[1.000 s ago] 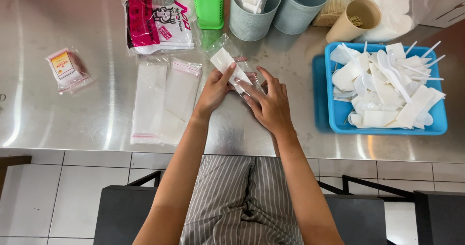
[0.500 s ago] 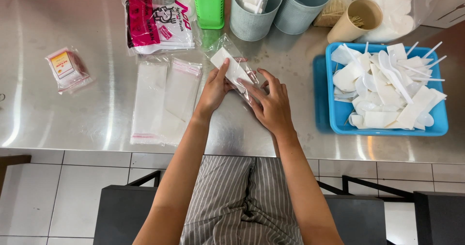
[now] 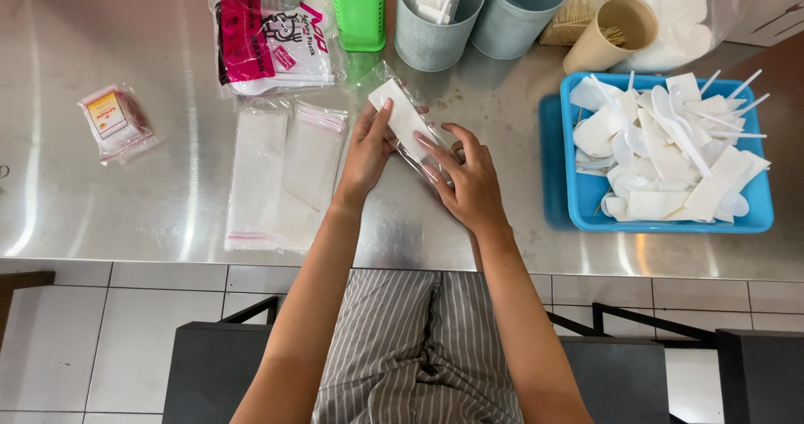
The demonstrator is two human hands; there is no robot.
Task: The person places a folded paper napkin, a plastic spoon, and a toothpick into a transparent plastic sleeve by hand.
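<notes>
A: What do the hands hold?
B: Left hand [image 3: 366, 152] and right hand [image 3: 469, 181] both pinch a clear sleeve holding a white napkin [image 3: 402, 118], above the steel bench [image 3: 126, 198].
A: Nearby?
B: Blue tray [image 3: 578, 214], right; empty sleeves [image 3: 280, 173], left.

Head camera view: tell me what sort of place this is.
Probably a food-service packing station: a stainless steel counter, a blue plastic tray of white disposable spoons and napkins, and clear plastic sleeves.
</notes>
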